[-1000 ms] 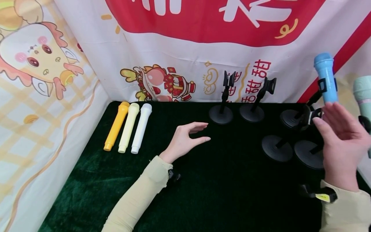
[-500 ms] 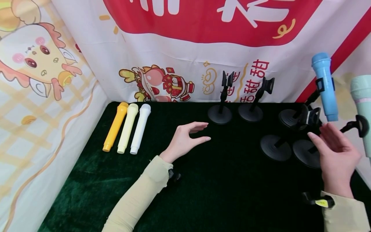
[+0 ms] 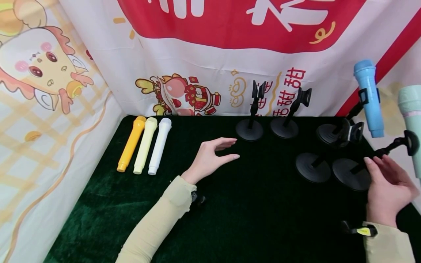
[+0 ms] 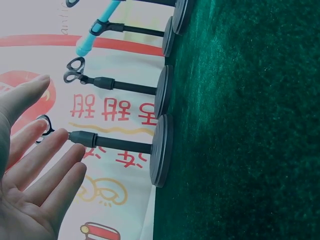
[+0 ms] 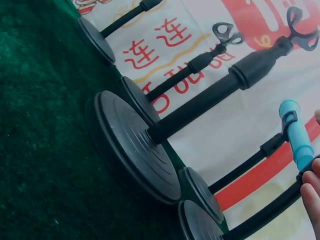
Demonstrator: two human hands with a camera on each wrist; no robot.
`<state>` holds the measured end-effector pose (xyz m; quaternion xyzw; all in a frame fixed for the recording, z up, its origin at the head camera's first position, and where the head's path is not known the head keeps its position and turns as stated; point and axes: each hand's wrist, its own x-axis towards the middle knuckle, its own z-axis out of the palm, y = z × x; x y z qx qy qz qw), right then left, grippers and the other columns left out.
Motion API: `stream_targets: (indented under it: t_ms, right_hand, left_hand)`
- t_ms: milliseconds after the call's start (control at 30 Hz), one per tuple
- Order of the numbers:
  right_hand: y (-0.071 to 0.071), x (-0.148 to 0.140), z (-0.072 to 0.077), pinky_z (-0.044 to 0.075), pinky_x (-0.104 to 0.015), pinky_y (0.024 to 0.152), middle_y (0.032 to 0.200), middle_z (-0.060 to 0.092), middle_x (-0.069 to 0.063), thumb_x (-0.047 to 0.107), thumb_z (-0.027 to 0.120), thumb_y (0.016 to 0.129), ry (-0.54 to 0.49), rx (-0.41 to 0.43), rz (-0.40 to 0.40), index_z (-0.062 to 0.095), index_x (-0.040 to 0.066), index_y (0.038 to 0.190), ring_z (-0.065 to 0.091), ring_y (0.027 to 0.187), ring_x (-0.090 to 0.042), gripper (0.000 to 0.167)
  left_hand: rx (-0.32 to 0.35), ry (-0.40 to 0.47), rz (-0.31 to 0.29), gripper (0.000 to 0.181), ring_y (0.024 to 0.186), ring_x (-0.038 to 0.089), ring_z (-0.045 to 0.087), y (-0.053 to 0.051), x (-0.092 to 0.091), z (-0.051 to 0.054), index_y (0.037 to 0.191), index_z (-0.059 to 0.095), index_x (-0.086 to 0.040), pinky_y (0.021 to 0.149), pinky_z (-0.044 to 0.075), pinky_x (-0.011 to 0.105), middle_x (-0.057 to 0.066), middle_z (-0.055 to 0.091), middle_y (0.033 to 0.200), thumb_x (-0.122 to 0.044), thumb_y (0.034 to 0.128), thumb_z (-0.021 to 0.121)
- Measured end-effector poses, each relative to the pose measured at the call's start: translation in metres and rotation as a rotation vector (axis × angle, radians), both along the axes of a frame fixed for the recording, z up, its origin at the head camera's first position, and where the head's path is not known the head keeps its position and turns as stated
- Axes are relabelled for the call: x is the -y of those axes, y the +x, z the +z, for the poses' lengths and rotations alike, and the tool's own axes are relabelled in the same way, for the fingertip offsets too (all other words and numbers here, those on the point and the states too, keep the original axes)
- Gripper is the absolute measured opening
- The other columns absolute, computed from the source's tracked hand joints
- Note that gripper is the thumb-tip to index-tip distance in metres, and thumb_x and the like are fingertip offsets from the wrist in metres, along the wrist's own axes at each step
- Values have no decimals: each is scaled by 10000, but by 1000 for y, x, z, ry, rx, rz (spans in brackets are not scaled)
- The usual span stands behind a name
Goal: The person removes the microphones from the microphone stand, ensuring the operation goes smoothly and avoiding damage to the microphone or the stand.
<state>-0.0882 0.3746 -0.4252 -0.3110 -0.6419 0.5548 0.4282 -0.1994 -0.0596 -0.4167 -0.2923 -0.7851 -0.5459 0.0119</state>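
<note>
Right hand [image 3: 391, 191]: pinches stand [image 3: 346, 176] bearing mint microphone [image 3: 414, 122], seemingly adjusting | Left hand [image 3: 210, 159]: fingers loose, empty | Next: presumably steady positioning

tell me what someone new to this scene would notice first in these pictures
Probably the three bright microphones lying side by side at the left of the head view: an orange microphone, a pale yellow microphone and a white microphone on dark green cloth. Next, likely the blue microphone raised in a clip at the right, with the right hand below it pinching a black stand.
</note>
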Motion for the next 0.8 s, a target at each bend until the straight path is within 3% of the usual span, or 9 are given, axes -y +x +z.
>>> stream_targets:
  t_ms: [267,400,500,667,800]
  right_hand:
    - [-1,-5,9,398,-204,1050,1174,670,74,213,828,874,-27,1,-69,694,196,1270,594,1059,-23,419]
    - [-9,-22,5,366,-207,1081,1254,668,23,183,859,845,-127,-67,-19,710,161,1260,600,1119,-56,442]
    - [-15,-34,1,334,-194,1084,1263,653,46,219,877,829,-168,-36,12,708,166,1268,570,1123,-37,474]
    - [-20,-44,-1,370,-181,1023,1207,695,52,250,867,839,-155,4,68,728,156,1256,592,1039,-26,450]
    - [-21,-43,4,407,-163,987,1225,705,64,241,817,889,-115,33,137,721,162,1285,622,1058,-55,414]
  left_hand:
    - [-3,2,-3,399,1127,31,627,0,0,0,1288,673,-271,987,513,343,-102,667,1268,-316,911,799]
    - [-3,1,2,405,1133,39,627,0,1,0,1292,673,-264,989,510,333,-86,668,1277,-306,910,801]
    - [1,2,-1,424,1138,47,626,0,1,0,1301,670,-259,994,508,338,-97,661,1278,-342,906,800]
    - [-1,1,-9,456,1153,56,621,1,2,1,1316,671,-247,999,504,338,-99,656,1291,-382,899,798]
    - [7,-1,-1,461,1168,76,618,2,2,3,1324,669,-227,1008,499,350,-65,652,1312,-304,895,817]
